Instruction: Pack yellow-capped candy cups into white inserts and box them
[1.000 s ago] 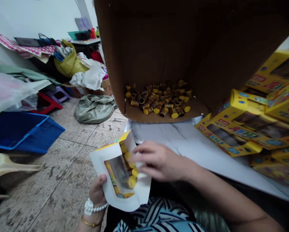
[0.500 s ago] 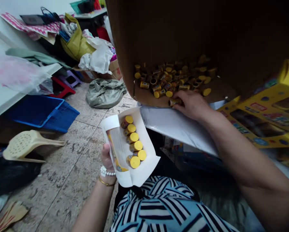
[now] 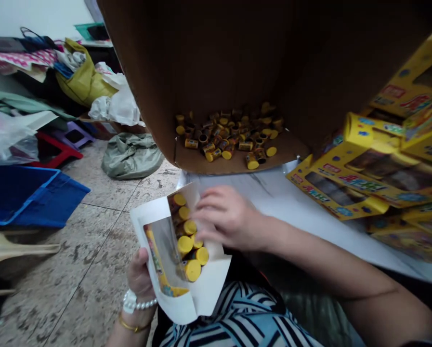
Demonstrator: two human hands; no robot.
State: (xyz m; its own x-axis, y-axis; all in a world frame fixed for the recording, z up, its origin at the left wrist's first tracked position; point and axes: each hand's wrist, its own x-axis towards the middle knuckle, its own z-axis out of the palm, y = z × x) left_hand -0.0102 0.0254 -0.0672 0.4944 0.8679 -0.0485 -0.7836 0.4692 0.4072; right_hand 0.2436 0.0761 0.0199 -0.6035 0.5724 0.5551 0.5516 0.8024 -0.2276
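Observation:
An open white-sided box (image 3: 212, 282) with a clear window holds several small tubs with yellow lids (image 3: 193, 270). My left hand (image 3: 141, 274) grips its left side, the thumb on the edge. My right hand (image 3: 225, 217) is over the box's right part, fingers bent against the tubs; whether they pinch one is hidden. Behind stands a large cardboard carton (image 3: 216, 166) on its side, with a heap of loose yellow and brown tubs (image 3: 226, 135) inside.
Yellow printed boxes with windows (image 3: 367, 168) are stacked at the right on a white table (image 3: 273, 193). At the left are a blue crate (image 3: 62, 202), a cream stool (image 3: 2, 248) and a grey-green bag (image 3: 131, 154) on the floor.
My right hand has moved from the tubs at the carton's front edge to the white-sided box. One more tub now shows in that box. The view has shifted to the right.

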